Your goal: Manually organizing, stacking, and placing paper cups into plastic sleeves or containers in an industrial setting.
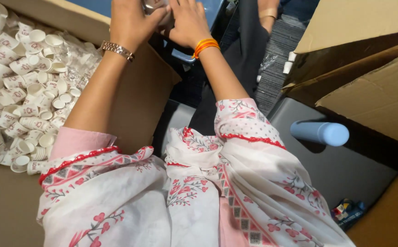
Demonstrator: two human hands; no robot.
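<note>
Head view: I've got both hands up at the frame's top edge, pressed close tog. around a small cup, mostly cut off by the frame. Left hand w/ metal watch curls fingers onto it; right hand w/ orange bangles pinches it from the other side. Below them a blue tray. Far left, open cardboard box full of small white paper cups. Right, light blue cylinder lies on a grey surface.
</note>
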